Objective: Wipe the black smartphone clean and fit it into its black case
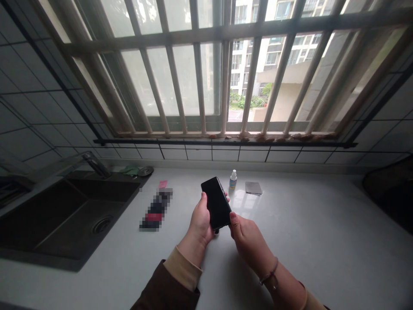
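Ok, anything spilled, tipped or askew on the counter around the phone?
Nothing stands out. The phone sits in the left hand, the right hand pinching its lower end; no cracks show on its screen. Behind it the small bottle stands upright and the grey cloth lies flat.

No legible text on phone [216, 203], bottle [232, 179] or counter [306, 224]

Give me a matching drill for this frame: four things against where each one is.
Things: 1 phone; 2 bottle; 3 cloth; 4 sink.
Places: a flat on the counter, right of the bottle; b set into the counter, far left; c gripped by left hand and right hand; d upright just behind the phone.
Pairs: 1-c, 2-d, 3-a, 4-b.
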Action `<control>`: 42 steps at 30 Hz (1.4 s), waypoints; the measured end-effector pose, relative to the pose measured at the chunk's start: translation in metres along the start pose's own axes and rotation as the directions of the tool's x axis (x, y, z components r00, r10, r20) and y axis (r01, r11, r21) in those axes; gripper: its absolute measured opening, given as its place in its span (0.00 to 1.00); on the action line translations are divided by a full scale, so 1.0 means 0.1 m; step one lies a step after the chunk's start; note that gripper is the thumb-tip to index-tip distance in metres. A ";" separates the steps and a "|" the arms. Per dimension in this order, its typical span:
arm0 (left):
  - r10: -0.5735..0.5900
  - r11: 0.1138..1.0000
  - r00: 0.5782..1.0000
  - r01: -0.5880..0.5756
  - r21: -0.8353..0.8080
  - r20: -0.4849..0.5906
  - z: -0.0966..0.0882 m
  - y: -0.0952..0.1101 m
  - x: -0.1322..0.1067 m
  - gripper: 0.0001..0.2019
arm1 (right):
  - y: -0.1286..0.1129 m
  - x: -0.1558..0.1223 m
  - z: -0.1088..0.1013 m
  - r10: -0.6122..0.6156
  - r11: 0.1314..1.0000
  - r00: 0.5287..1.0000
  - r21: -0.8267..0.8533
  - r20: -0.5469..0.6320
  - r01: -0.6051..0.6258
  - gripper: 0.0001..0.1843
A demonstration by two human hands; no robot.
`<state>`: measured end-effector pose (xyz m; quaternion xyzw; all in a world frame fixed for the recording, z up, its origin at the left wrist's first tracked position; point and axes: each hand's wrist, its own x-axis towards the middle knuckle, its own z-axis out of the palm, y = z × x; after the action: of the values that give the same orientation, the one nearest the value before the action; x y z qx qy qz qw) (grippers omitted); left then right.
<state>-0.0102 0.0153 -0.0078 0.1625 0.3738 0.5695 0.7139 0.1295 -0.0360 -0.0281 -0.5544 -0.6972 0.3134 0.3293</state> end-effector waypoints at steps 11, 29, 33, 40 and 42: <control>0.032 0.999 0.998 -0.032 -0.004 0.057 0.01 -0.03 -0.03 0.30 | 0.05 0.00 0.04 0.073 0.997 0.994 0.028 -0.084 -0.071 0.37; -0.034 0.993 0.987 0.050 -0.102 0.160 0.07 -0.03 -0.13 0.33 | -0.02 -0.02 0.09 -0.020 0.926 0.984 0.375 0.177 -0.049 0.23; 0.004 0.993 0.990 0.012 -0.114 0.138 0.05 -0.10 -0.11 0.31 | 0.00 -0.03 0.11 -0.060 0.956 0.988 0.293 0.139 0.016 0.22; 0.026 0.995 0.994 -0.016 -0.103 0.104 0.08 -0.11 -0.13 0.31 | 0.05 -0.01 0.18 -0.049 0.964 0.995 0.266 0.092 0.023 0.24; 0.037 0.997 0.995 -0.031 -0.069 0.097 0.08 -0.09 -0.13 0.31 | 0.06 0.00 0.17 -0.046 0.963 0.993 0.270 0.112 0.014 0.25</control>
<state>0.0011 0.0017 -0.0039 0.1725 0.3161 0.5852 0.7266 0.1188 -0.0365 -0.0431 -0.4747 -0.6747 0.4319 0.3645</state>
